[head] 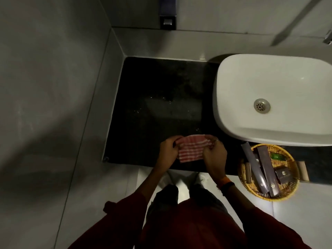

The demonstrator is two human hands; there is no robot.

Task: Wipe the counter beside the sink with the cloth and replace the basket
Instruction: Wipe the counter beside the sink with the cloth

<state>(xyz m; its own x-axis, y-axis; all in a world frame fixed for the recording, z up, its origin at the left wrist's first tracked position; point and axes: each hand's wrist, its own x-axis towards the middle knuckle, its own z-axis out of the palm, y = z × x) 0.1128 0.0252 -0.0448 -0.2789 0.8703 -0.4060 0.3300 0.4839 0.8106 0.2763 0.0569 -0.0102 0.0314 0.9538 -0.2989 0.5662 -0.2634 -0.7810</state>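
Observation:
A red cloth with white stripes is stretched between both hands above the near edge of the black counter. My left hand grips its left end and my right hand grips its right end. The counter shows small water spots near its middle. A round wicker basket sits at the right, in front of the white sink, overhanging the counter's front edge. It holds several dark brown toiletry boxes and a small green item.
Grey tiled walls close the counter on the left and back. A dark wall-mounted dispenser hangs above the back edge. A metal tap shows at the far right. My legs and the pale floor are below.

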